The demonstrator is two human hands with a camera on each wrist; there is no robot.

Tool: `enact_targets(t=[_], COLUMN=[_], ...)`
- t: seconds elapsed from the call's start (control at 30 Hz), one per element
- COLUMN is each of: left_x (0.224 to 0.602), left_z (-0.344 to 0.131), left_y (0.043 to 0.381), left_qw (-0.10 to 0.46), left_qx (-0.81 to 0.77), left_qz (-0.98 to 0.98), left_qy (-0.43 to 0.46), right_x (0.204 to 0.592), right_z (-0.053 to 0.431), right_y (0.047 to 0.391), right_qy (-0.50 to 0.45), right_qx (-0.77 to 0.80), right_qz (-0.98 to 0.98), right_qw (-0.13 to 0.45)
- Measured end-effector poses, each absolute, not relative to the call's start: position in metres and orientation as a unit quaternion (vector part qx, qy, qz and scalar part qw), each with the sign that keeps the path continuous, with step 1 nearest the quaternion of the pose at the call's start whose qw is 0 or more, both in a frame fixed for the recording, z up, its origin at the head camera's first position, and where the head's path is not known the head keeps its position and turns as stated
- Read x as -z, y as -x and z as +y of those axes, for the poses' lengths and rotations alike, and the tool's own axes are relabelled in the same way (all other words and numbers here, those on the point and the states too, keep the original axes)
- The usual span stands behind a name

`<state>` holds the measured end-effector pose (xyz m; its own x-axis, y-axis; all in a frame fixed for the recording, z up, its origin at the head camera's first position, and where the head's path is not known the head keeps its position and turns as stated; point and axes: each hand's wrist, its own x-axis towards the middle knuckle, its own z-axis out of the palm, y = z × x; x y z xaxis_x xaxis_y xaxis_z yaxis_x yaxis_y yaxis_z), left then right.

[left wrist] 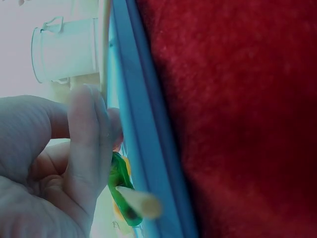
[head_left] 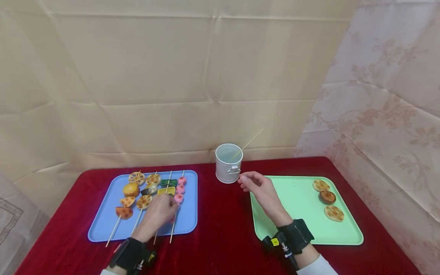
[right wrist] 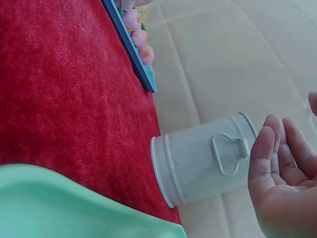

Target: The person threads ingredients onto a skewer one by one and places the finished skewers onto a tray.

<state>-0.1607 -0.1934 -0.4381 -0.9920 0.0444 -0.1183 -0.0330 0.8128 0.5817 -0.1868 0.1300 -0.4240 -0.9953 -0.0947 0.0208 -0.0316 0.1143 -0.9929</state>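
Over the blue tray point(head_left: 187, 221), my left hand point(head_left: 159, 210) pinches the rightmost skewer of pink balls point(head_left: 180, 189), its fingers covering the middle of it. In the left wrist view the curled fingers point(left wrist: 81, 144) meet at that skewer's stick point(left wrist: 104, 44). Close by lies a skewer with green and yellow pieces point(head_left: 166, 191), partly under the hand. My right hand point(head_left: 259, 193) hovers over the near-left part of the green tray point(head_left: 292, 191), right of the white bucket point(head_left: 224, 172). Its fingers are loosely bent and hold nothing.
A bare stick point(head_left: 252, 138) leans in the bucket. Left on the blue tray are a lotus-and-mushroom skewer point(head_left: 131, 189) and another with lotus slices point(head_left: 152, 178). Two round slices point(head_left: 334, 213) and a brown mushroom-like piece point(head_left: 327, 197) lie on the green tray. Red cloth point(head_left: 220, 229) covers the table.
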Motion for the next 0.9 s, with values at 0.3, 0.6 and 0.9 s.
enact_targets(t=[0.3,0.6,0.9], left_x=[0.439,0.434,0.412], left_z=[-0.194,-0.196,-0.194], left_y=[0.161,0.159,0.158], left_qw=[0.063,0.052,0.029], left_qx=[-0.305,-0.292,-0.265], left_qz=[0.950,0.955,0.963], left_qy=[-0.015,-0.029,-0.023], right_x=[0.425,0.422,0.423], right_z=[0.130,0.128,0.129], right_y=[0.187,0.187,0.185], right_qy=[0.050,0.053,0.049], right_qx=[0.660,0.655,0.652], right_qz=[0.749,0.753,0.756], right_qw=[0.022,0.028,0.033])
